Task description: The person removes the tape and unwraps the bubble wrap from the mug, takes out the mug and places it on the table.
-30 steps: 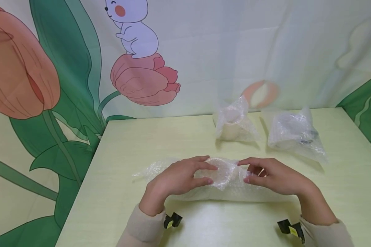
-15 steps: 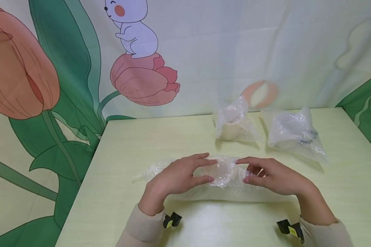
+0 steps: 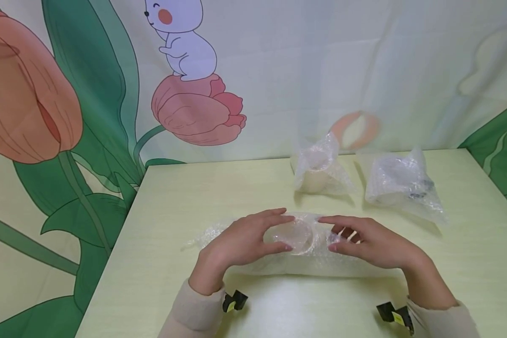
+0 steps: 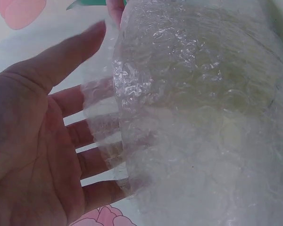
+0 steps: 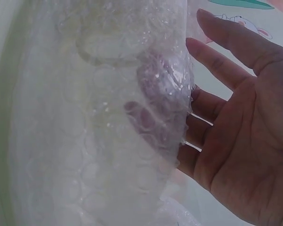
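A round, pale-rimmed object (image 3: pixel 307 237) lies under a long sheet of bubble wrap (image 3: pixel 295 267) near the middle of the table. Its exact kind is blurred by the plastic. My left hand (image 3: pixel 242 240) is at its left side, fingers fairly straight; in the left wrist view the fingers reach behind the bubble wrap (image 4: pixel 193 141) while the thumb stands off it. On the other side is my right hand (image 3: pixel 372 241), its fingertips at the wrap. The right wrist view shows some fingers seen through the bubble wrap (image 5: pixel 94 141), with the thumb apart from it.
Two more bubble-wrapped packages stand toward the back: a package with a pale round item (image 3: pixel 317 180) and, right of it, a flatter package (image 3: pixel 399 180). Behind the table (image 3: pixel 160 300) hangs a printed cloth (image 3: pixel 279 94). Black clips (image 3: pixel 235 301) sit at the sleeves.
My right hand has shifted slightly left. Between the hands the bubble wrap lies differently, and the round rim beneath it shows more clearly. The rear packages have not moved.
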### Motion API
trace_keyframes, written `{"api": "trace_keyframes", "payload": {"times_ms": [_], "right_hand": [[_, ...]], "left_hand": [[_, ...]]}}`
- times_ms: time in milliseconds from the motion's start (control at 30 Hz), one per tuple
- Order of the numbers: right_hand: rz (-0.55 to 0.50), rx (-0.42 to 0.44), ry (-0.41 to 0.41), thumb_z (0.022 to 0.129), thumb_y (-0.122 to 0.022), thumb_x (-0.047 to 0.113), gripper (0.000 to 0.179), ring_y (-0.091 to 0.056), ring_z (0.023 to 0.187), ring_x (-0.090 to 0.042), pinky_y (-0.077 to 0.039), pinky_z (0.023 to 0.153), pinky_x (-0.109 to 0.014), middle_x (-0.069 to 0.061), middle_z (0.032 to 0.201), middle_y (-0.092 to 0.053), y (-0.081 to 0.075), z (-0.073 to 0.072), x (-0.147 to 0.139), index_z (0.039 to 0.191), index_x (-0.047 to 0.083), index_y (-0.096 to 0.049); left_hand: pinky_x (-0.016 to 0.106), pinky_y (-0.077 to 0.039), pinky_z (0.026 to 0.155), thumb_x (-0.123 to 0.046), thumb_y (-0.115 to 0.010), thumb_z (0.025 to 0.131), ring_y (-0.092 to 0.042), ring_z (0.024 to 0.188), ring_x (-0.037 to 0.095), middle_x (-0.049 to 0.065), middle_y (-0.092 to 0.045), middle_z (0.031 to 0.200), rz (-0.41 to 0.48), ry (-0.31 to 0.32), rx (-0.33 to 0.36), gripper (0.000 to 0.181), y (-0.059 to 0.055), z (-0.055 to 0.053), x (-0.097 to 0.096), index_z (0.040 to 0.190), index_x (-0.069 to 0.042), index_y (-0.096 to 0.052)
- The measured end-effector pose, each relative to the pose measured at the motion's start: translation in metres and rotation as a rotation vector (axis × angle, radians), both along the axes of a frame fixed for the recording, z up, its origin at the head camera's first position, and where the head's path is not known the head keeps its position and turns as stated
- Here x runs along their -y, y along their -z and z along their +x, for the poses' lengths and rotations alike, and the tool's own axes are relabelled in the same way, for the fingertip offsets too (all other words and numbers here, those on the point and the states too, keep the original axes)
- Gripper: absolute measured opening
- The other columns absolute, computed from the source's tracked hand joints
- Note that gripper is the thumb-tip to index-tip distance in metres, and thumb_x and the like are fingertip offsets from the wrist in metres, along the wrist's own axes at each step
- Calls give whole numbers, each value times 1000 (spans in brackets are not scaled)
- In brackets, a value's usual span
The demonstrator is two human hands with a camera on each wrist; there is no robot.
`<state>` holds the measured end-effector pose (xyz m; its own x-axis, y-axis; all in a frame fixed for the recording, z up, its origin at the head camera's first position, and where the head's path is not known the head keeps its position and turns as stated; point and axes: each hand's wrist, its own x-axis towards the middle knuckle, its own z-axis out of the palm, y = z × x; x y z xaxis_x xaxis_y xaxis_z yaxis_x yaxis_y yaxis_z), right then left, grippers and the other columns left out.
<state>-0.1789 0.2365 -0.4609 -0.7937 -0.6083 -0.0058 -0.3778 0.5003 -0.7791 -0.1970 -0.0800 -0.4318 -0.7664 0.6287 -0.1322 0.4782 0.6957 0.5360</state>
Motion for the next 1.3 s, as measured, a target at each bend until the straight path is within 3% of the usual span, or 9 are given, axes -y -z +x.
{"api": "trace_keyframes", "payload": {"times_ms": [233, 400, 533, 667, 833, 1000, 1300], "right_hand": [[-29, -25, 35, 101, -69, 33, 52, -64, 102, -10, -56, 88, -28, 8, 111, -68, 3, 0, 1, 150, 26, -54], [-33, -29, 71, 100, -70, 35, 54, -62, 111, -13, -57, 91, -31, 1, 133, -61, 6, -1, 3, 150, 38, -51], [-26, -27, 82, 99, -70, 37, 55, -61, 118, -17, -55, 95, -35, -3, 144, -58, 8, 0, 5, 151, 39, -50], [-27, -32, 82, 99, -70, 37, 56, -61, 121, -18, -55, 96, -37, -1, 146, -57, 10, 0, 6, 152, 34, -50], [-35, -34, 75, 100, -69, 36, 57, -60, 122, -19, -55, 97, -36, 0, 147, -56, 14, -1, 8, 153, 32, -50], [-46, -24, 74, 100, -69, 36, 58, -60, 125, -22, -54, 99, -40, 0, 151, -53, 15, -2, 9, 154, 30, -49], [-45, -2, 84, 102, -67, 38, 58, -55, 133, -27, -50, 102, -54, 3, 155, -49, 16, -3, 9, 156, 32, -46]], "left_hand": [[46, -39, 121, -39, -55, 107, -46, 149, 19, -3, -47, 162, 12, -12, -45, 43, 1, -1, 0, 149, -29, -57], [44, -43, 118, -33, -52, 110, -53, 142, 17, -5, -57, 154, 42, -41, -68, 38, 2, -3, 0, 146, -27, -60], [42, -52, 105, -30, -51, 110, -66, 116, 14, -6, -68, 137, 56, -64, -96, 35, 3, -5, 0, 143, -28, -63], [37, -54, 86, -30, -51, 110, -62, 90, 13, -8, -73, 113, 61, -77, -145, 30, 4, -7, 0, 136, -30, -66], [34, -52, 73, -30, -52, 109, -58, 76, 12, -8, -68, 88, 61, -76, -236, 22, 8, -9, 0, 124, -25, -68], [28, -41, 56, -25, -55, 108, -45, 60, 11, -7, -49, 66, 44, -112, -325, 15, 13, -9, -4, 117, -20, -67], [25, -34, 48, -21, -60, 106, -39, 52, 10, -6, -48, 60, 39, -194, -396, 11, 16, -10, -7, 112, -14, -67]]}}
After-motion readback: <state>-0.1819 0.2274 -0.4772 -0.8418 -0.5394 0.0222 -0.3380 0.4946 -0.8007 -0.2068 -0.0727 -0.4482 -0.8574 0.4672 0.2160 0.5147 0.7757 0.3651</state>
